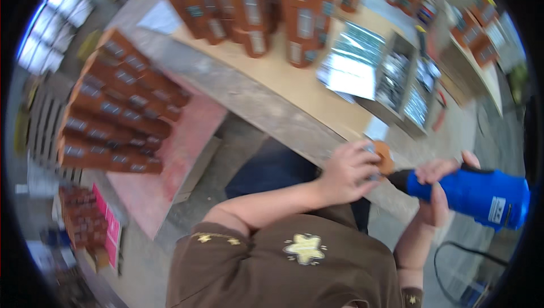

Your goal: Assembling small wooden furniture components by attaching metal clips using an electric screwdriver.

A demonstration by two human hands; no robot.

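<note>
My left hand [350, 171] is closed round a short orange-brown cylinder [385, 159], whose round end faces right. My right hand [437, 176] grips a blue power tool [481, 196] with a tapered black nose [400, 180]. That nose points left and meets or almost meets the cylinder's end; blur hides whether they touch. Both hands are in front of my body, over the near edge of the workbench [243, 75]. Just beyond my left hand lies a small white paper [376, 129].
Stacks of orange-brown cylinders [252, 19] stand on the bench. Right of them are shiny labelled sheets [354, 61] and a wooden tray [416, 129] of small metal parts. More cylinders [113, 109] are piled on a reddish board [192, 121] at left. A black cable [447, 245] loops at lower right.
</note>
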